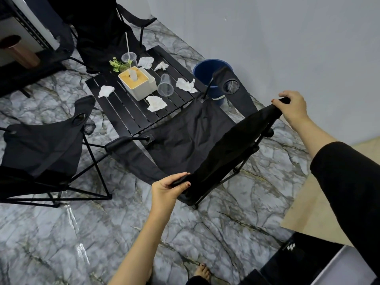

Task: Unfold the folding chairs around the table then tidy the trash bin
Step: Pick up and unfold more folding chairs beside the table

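Hands, left hand point(169, 187), right hand point(293, 108), in curled grip on folding chair point(185, 136) backrest corners

— What keeps the tissue box point(137, 84) company?
— A small green plant point(118, 64), touching its far left corner. The box is white with a wooden lid, and a sheet stands up out of the slot.
— And farther off?
— Well to the left of the box, a copper-coloured cylinder point(19, 51) sits by a black metal rack point(30, 27). Behind and right of the box rises a pale grey wall point(287, 38).
— Nearer than the box?
— Grey marble-patterned floor point(61, 233). To the near right lies a tan board point(320, 206), with a black case point(298, 262) beside it.
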